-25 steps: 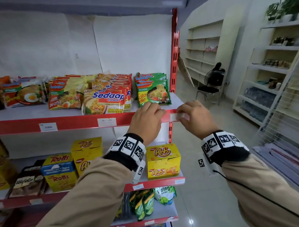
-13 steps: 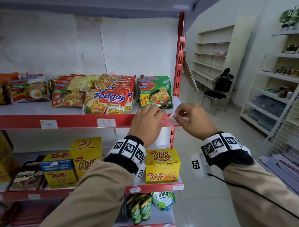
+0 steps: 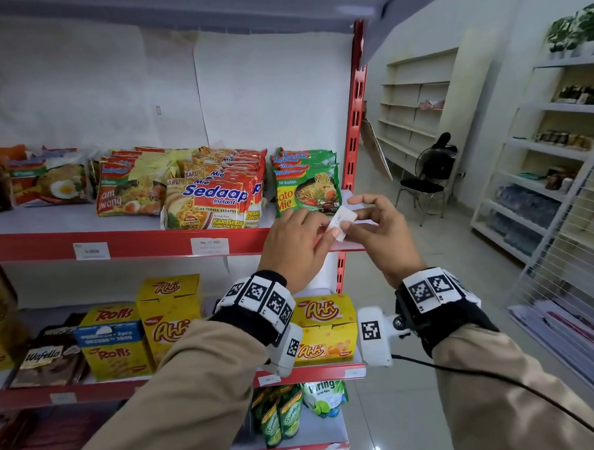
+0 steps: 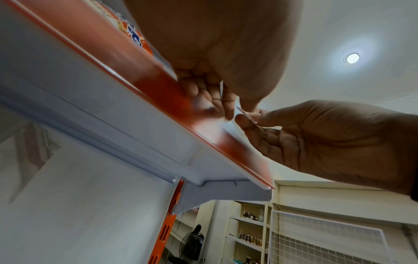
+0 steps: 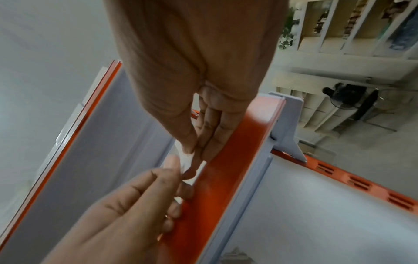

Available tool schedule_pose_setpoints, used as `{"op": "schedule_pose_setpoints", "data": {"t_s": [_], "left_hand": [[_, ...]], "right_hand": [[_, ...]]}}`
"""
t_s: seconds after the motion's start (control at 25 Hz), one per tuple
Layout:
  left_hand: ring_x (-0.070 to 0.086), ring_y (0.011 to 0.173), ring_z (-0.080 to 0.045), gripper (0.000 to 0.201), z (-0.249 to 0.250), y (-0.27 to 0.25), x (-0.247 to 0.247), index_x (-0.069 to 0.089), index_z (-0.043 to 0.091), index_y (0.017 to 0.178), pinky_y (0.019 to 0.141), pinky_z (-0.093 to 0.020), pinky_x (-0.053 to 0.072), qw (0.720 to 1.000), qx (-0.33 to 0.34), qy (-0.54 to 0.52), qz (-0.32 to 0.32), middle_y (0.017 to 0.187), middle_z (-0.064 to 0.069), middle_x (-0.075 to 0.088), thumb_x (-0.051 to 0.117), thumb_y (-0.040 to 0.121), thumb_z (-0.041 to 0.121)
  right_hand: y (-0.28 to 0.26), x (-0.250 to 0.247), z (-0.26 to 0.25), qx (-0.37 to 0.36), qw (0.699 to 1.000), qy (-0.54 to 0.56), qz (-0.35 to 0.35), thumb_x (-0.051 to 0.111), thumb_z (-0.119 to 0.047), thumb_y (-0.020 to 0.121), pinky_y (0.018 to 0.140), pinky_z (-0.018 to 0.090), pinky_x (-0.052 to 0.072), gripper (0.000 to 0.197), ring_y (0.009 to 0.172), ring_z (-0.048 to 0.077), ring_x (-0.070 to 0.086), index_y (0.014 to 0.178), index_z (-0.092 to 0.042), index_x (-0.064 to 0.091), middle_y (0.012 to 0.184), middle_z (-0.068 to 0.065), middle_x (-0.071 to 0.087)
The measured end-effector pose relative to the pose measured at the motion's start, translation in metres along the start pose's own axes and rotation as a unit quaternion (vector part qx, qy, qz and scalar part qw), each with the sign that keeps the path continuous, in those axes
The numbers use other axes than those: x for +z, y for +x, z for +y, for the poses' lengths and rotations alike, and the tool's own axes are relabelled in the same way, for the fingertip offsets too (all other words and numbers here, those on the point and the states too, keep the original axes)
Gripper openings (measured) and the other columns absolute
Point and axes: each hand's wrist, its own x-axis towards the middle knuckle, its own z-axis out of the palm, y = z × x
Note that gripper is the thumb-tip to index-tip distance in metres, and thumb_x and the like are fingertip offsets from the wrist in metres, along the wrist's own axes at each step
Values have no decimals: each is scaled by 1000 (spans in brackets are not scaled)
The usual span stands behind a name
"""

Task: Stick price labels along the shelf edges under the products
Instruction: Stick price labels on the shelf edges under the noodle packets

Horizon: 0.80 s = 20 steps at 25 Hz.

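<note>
label (image 3: pixel 341 222), small and white with faint print, sits tilted in a two-handed grip at the right end of the red shelf edge (image 3: pixel 126 244). left hand (image 3: pixel 298 247) pinches its lower left part between thumb and fingertips; right hand (image 3: pixel 379 226) pinches the other end, index finger stretched out above it. in the left wrist view the label (image 4: pixel 245 114) shows edge-on as a thin strip between the two thumbs, just in front of the shelf edge (image 4: pixel 158 85); whether it touches the red strip there is hard to tell. in the right wrist view the white paper (image 5: pixel 189 165) is crumpled between the fingertips, right beside the shelf edge (image 5: pixel 228 160), with the left fingers (image 5: pixel 158 187) curled in from below.

just behind the grip lies a green soto mie pack (image 3: pixel 307 185). further left of the grip, a stack of sedaap packs (image 3: pixel 209 203) and more noodle packs (image 3: pixel 129 189). two labels are already stuck on the same edge left of the grip: one (image 3: pixel 209 245) under the sedaap packs, another (image 3: pixel 91 250) further left. below the grip, on the next shelf, stands a yellow ahh box (image 3: pixel 324 329); more such boxes (image 3: pixel 168 315) and rolls boxes (image 3: pixel 111 340) lie to its left. well off to the right of the grip stands a black chair (image 3: pixel 426 178) on the floor.
</note>
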Motion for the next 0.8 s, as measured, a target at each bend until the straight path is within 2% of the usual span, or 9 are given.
{"op": "schedule_pose_setpoints", "data": {"t_s": [0.08,0.16,0.2,0.28,0.32,0.36,0.48,0.68,0.8], "left_hand": [[49,89,-26,19,1,-1,1,63,10,95,77,-39,41,1000,1,5,6,91,-6,59,52,97,25],[49,87,-26,14,0,0,1,62,10,93,76,-38,41,1000,5,11,6,90,-6,58,52,95,19],[49,87,-26,13,0,0,0,62,10,93,75,-38,40,1000,9,19,0,91,-6,58,52,95,19],[48,88,-25,14,0,1,-2,61,11,95,77,-36,39,999,18,42,-16,93,-6,58,51,96,20],[48,89,-25,13,-1,1,-4,61,11,96,77,-35,39,998,21,50,-21,94,-5,58,51,95,20],[49,90,-25,12,-1,1,-5,60,12,97,77,-34,38,998,23,59,-25,94,-5,58,52,95,20],[50,92,-24,12,-6,1,-10,60,14,99,77,-33,39,996,22,77,-41,94,-3,58,55,92,22],[50,94,-21,26,-9,-1,-14,56,17,115,79,-30,37,999,-9,31,-38,94,2,60,59,91,26],[46,95,-21,29,-9,-3,-13,54,19,122,80,-30,34,998,6,42,-50,99,1,58,57,93,24]], "right_hand": [[-3,2,2,-6,999,-24,-22,62,8,85,64,27,56,35,67,17,69,105,-21,58,78,-2,60],[-3,2,1,-35,994,-99,-28,60,2,88,64,30,56,32,66,18,68,105,-25,58,81,0,59],[-2,1,0,-74,981,-175,-27,61,-4,88,62,27,53,28,63,16,65,105,-26,59,81,-1,59],[3,-3,-3,-151,929,-336,-36,64,-13,87,61,21,46,18,61,8,57,99,-26,65,77,-8,60],[5,-5,-5,-165,913,-372,-39,66,-15,86,61,19,45,14,61,2,56,95,-25,67,75,-11,60],[7,-7,-7,-160,914,-372,-32,67,-15,85,61,16,43,11,62,-1,56,92,-24,68,73,-14,61],[13,-13,-8,-123,948,-292,12,67,-10,84,63,13,46,9,66,0,59,85,-19,66,73,-10,66],[14,-10,1,-123,943,-308,-7,67,-10,85,62,6,40,13,73,-4,60,81,-22,65,75,-16,65],[12,-10,6,-120,943,-309,-25,66,-11,85,67,17,49,10,76,-2,60,82,-21,66,75,-16,64]]}}
